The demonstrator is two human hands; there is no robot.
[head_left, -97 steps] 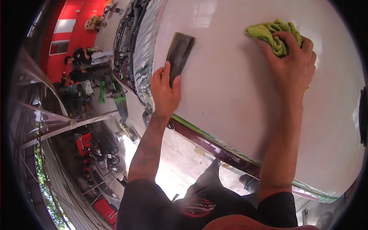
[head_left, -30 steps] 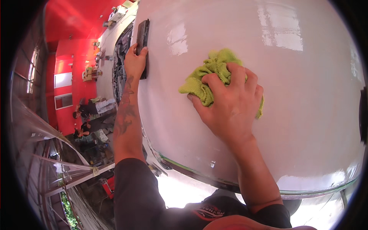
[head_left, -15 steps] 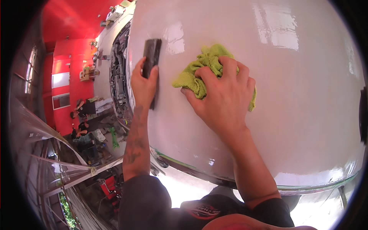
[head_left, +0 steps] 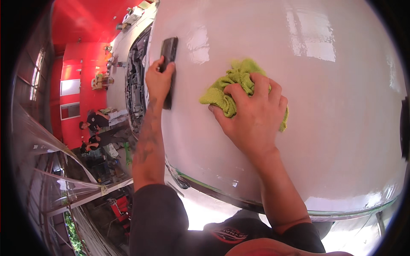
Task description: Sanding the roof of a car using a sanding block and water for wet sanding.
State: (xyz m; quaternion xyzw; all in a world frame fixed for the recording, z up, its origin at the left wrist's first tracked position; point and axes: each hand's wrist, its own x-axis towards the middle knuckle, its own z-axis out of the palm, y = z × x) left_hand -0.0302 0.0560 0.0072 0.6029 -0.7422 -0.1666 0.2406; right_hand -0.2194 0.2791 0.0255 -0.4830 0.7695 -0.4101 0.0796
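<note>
A broad, glossy pale-grey car panel (head_left: 341, 128), wet-looking with bright reflections, spreads out below my hands. Near its left edge my left hand (head_left: 159, 83) is closed round a long dark sanding block (head_left: 169, 52), which lies against the panel and points away from me. Further right, my right hand (head_left: 258, 115) presses a crumpled yellow-green cloth (head_left: 220, 91) onto the surface, its fingers bent and gripping the folds. The cloth's underside is hidden.
Green masking tape (head_left: 200, 182) runs along the panel's near edge. An open engine bay (head_left: 137, 72) lies left of the panel. Two people (head_left: 96, 121) are by a red wall (head_left: 92, 59) further left. Plastic sheeting (head_left: 51, 136) hangs at the lower left.
My left hand has slid the sanding block a little farther away from me along the panel. The right hand and cloth have shifted slightly right and nearer.
</note>
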